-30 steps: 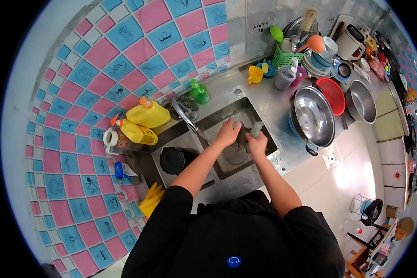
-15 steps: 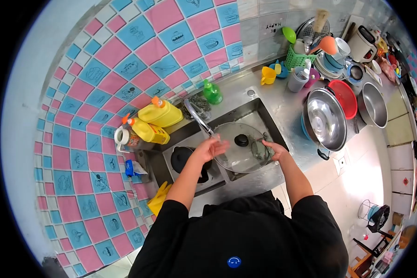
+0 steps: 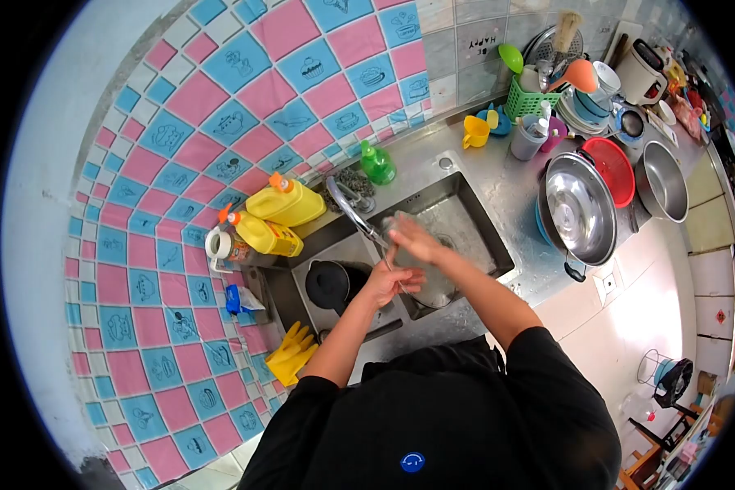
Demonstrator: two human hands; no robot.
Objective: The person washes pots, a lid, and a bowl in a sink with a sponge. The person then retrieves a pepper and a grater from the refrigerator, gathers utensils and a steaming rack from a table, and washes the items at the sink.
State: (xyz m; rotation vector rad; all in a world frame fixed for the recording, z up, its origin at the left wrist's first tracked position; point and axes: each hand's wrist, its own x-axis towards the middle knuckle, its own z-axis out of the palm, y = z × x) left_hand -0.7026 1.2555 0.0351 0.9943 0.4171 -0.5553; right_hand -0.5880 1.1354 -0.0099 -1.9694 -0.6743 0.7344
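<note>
The left hand (image 3: 390, 280) had its fingers curled around the edge of a glass lid (image 3: 438, 290), so yeah, it was holding that. The right hand (image 3: 416, 240) was up near the tap (image 3: 347, 204), right by the lid, fingers stretched out but pretty blurry, so I couldn't tell whether it gripped anything. The lid itself sat tilted over the right basin (image 3: 490, 234) of the sink, just beside the spout, with part of it hidden behind the hands.

Next door in the left basin (image 3: 284, 298) there was a black pot (image 3: 327, 284), and some yellow gloves (image 3: 292, 354) were draped near that basin's front corner. Behind the tap stood a green bottle (image 3: 378, 165), plus two yellow jugs (image 3: 290, 202) off to its left. Over on the right, the steel desk (image 3: 506, 181) had a yellow cup (image 3: 475, 131), a big shiny pan (image 3: 580, 208) and a red bowl (image 3: 612, 173) just behind that pan.
</note>
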